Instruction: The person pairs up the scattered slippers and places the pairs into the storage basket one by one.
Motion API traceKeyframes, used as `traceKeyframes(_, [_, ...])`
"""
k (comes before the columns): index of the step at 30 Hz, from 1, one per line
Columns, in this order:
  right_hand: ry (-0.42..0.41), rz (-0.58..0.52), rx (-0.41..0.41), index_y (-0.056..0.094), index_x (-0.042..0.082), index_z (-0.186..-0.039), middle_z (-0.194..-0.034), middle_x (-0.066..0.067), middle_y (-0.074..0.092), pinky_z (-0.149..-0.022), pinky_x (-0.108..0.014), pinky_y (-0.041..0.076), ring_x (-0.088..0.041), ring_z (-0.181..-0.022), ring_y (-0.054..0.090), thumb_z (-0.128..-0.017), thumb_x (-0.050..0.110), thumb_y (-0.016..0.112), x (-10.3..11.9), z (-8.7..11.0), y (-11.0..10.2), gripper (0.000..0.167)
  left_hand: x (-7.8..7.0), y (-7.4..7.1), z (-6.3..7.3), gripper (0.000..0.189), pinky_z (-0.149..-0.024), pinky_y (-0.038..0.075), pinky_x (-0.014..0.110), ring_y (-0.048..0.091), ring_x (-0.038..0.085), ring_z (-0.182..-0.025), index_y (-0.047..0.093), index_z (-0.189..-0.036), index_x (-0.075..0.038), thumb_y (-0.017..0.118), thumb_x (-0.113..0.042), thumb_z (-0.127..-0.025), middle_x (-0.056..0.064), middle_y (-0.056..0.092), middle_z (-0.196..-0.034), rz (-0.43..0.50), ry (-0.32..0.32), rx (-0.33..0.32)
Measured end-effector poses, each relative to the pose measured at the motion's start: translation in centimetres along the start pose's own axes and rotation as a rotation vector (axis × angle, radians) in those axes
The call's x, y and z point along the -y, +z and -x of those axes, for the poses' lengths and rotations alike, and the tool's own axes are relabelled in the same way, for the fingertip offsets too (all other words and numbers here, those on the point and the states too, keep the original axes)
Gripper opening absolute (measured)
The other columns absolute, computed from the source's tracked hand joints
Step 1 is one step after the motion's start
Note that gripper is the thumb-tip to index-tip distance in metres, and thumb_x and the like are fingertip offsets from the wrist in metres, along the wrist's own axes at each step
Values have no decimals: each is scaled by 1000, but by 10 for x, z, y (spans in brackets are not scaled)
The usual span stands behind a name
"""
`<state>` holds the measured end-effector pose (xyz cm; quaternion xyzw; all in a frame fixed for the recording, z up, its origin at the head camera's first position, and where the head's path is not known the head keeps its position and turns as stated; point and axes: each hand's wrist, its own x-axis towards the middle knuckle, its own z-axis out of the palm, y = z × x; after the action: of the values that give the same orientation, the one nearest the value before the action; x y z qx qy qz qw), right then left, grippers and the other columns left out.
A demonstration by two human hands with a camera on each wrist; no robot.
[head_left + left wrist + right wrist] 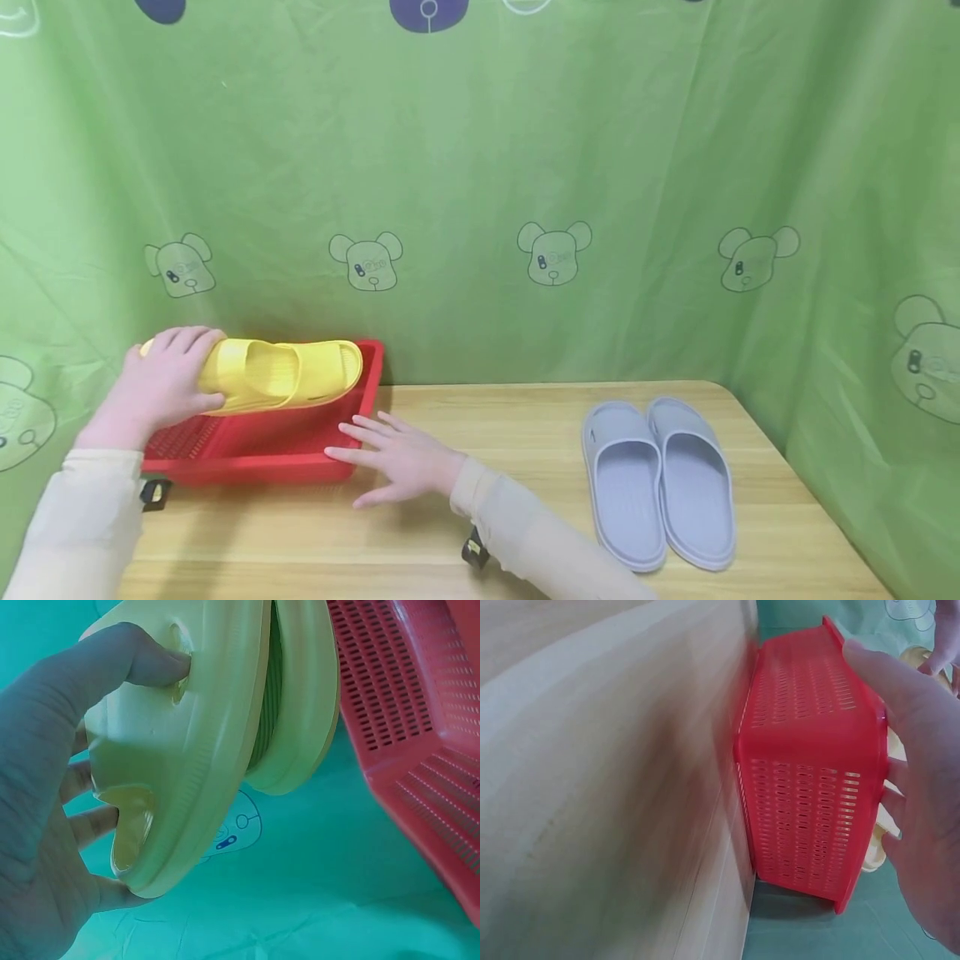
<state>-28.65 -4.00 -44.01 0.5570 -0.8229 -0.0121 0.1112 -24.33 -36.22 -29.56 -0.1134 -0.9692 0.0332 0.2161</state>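
My left hand (167,379) grips yellow slippers (326,371) by one end, holding them above a red basket (247,471) at the left of the table. In the left wrist view, the thumb presses on the near slipper (202,712) with the fingers round its other side. A second yellow slipper (304,712) shows close behind it. My right hand (408,458) is at the basket's right end, fingers spread and straight. In the right wrist view, its fingers lie near the rim of the perforated basket (810,742); whether they touch it I cannot tell.
A pair of grey slippers (626,500) lies side by side on the right of the wooden table (510,417). A green curtain (465,167) with printed bear heads hangs behind and around the table.
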Motion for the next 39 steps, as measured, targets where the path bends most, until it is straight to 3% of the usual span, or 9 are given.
traceKeyframes(24, [-55, -6, 32, 10, 41, -155, -164, 2, 20, -125, -44, 13, -17, -154, 10, -89, 72, 44, -1, -17, 3, 81, 2, 17, -23, 84, -90, 30, 81, 41, 45, -126, 47, -136, -3, 78, -32, -64, 22, 51, -136, -18, 41, 184])
traceKeyframes(39, [-65, -5, 31, 14, 41, -155, -162, 1, 26, -125, -42, 14, -18, -153, 14, -89, 71, 45, -2, -17, 3, 79, -3, 36, -33, 86, -90, 31, 81, 42, 46, -124, 50, -135, -2, 83, -32, -61, 22, 52, -134, -21, 61, 215])
